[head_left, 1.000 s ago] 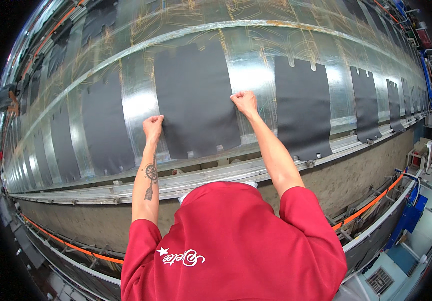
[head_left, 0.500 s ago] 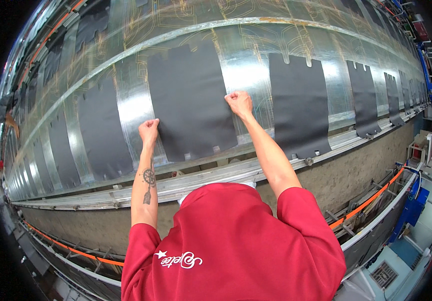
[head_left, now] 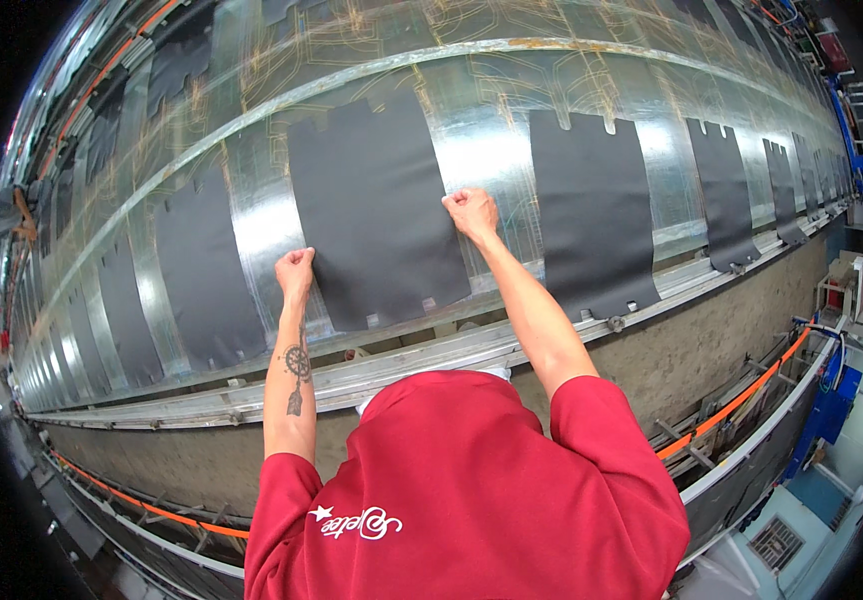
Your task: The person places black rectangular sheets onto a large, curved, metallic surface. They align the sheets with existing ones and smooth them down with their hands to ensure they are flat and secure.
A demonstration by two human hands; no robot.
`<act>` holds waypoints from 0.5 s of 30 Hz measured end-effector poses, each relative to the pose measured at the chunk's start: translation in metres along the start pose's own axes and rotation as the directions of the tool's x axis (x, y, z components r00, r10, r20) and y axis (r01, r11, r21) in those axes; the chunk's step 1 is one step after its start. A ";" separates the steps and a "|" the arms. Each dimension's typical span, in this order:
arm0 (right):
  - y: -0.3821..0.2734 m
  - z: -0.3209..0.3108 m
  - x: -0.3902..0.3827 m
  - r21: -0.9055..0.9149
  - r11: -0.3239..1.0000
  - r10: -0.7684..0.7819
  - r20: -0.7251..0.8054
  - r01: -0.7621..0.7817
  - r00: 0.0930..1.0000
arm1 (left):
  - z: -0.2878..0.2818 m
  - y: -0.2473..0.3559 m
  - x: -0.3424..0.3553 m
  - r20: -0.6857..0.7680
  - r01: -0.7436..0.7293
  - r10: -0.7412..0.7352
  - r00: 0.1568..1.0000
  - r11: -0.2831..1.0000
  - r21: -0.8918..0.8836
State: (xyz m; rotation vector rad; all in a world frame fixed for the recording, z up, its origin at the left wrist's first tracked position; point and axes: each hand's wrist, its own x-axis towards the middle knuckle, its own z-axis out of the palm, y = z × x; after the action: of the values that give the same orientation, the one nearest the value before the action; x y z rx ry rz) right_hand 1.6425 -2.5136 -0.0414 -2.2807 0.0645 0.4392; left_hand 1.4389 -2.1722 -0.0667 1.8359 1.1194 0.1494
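A dark grey rectangular sheet (head_left: 371, 210) lies flat on a long shiny metal surface (head_left: 481, 140) in front of me. My left hand (head_left: 294, 270) is closed in a fist on the sheet's left edge, near its lower corner. My right hand (head_left: 471, 212) is closed on the sheet's right edge, about halfway up. Both arms reach forward over the surface's metal rail (head_left: 431, 355). My red shirt fills the lower middle of the view.
More dark sheets lie in a row on the same surface: one to the right (head_left: 591, 210), one to the left (head_left: 206, 270), several further along both ways. An orange cable (head_left: 731, 405) runs below the rail. Blue equipment (head_left: 836, 405) stands at lower right.
Both hands have drawn slightly toward me, and the held sheet has slid a little nearer with them. The neighbouring sheets have stayed in place.
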 end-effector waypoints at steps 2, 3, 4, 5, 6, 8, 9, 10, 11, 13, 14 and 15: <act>-0.002 -0.001 -0.001 0.005 1.000 0.000 0.007 0.000 1.000 | 0.000 -0.004 0.001 -0.004 -0.005 0.005 1.000 1.000 -0.016; -0.004 -0.002 -0.001 0.002 1.000 0.000 0.014 0.000 1.000 | 0.000 -0.005 0.002 -0.006 -0.006 0.006 1.000 1.000 -0.014; -0.004 -0.003 -0.001 -0.002 1.000 0.002 0.020 -0.002 1.000 | -0.001 -0.005 0.002 -0.008 -0.007 0.007 1.000 1.000 -0.011; -0.004 -0.003 -0.001 -0.004 1.000 -0.001 0.018 0.001 1.000 | -0.001 -0.004 0.002 -0.003 -0.006 0.006 1.000 1.000 -0.006; -0.004 -0.003 -0.002 -0.006 1.000 -0.004 0.017 0.004 1.000 | -0.002 -0.003 0.001 0.001 -0.005 0.005 1.000 1.000 -0.001; -0.001 -0.002 -0.001 -0.008 1.000 0.002 0.007 -0.002 1.000 | -0.002 0.007 -0.003 0.013 -0.004 0.004 1.000 1.000 -0.001; 0.001 -0.001 0.000 -0.008 1.000 0.007 0.001 -0.007 1.000 | -0.001 0.011 -0.005 0.016 -0.002 0.002 1.000 1.000 -0.006; -0.001 -0.001 0.000 -0.009 1.000 0.009 0.000 -0.009 1.000 | -0.002 0.012 -0.007 0.014 0.003 -0.003 1.000 1.000 -0.013; -0.002 -0.001 -0.001 -0.004 1.000 0.016 0.008 -0.015 1.000 | -0.003 0.014 -0.007 0.013 0.003 -0.003 1.000 1.000 -0.016; -0.001 -0.001 -0.004 0.003 0.999 0.035 0.026 -0.035 0.999 | -0.006 0.013 -0.012 0.015 0.007 -0.007 1.000 1.000 -0.019; 0.000 -0.001 -0.007 0.000 1.000 0.029 0.021 -0.029 0.999 | -0.007 0.012 -0.016 0.009 0.011 -0.011 1.000 1.000 -0.009; 0.002 0.000 -0.009 -0.004 1.000 0.023 0.016 -0.023 1.000 | -0.007 0.011 -0.018 0.004 0.016 -0.016 1.000 1.000 0.001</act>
State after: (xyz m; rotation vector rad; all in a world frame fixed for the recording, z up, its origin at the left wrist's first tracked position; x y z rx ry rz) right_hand 1.6333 -2.5158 -0.0396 -2.2817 0.0821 0.4693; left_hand 1.4315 -2.1822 -0.0484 1.8269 1.1309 0.1359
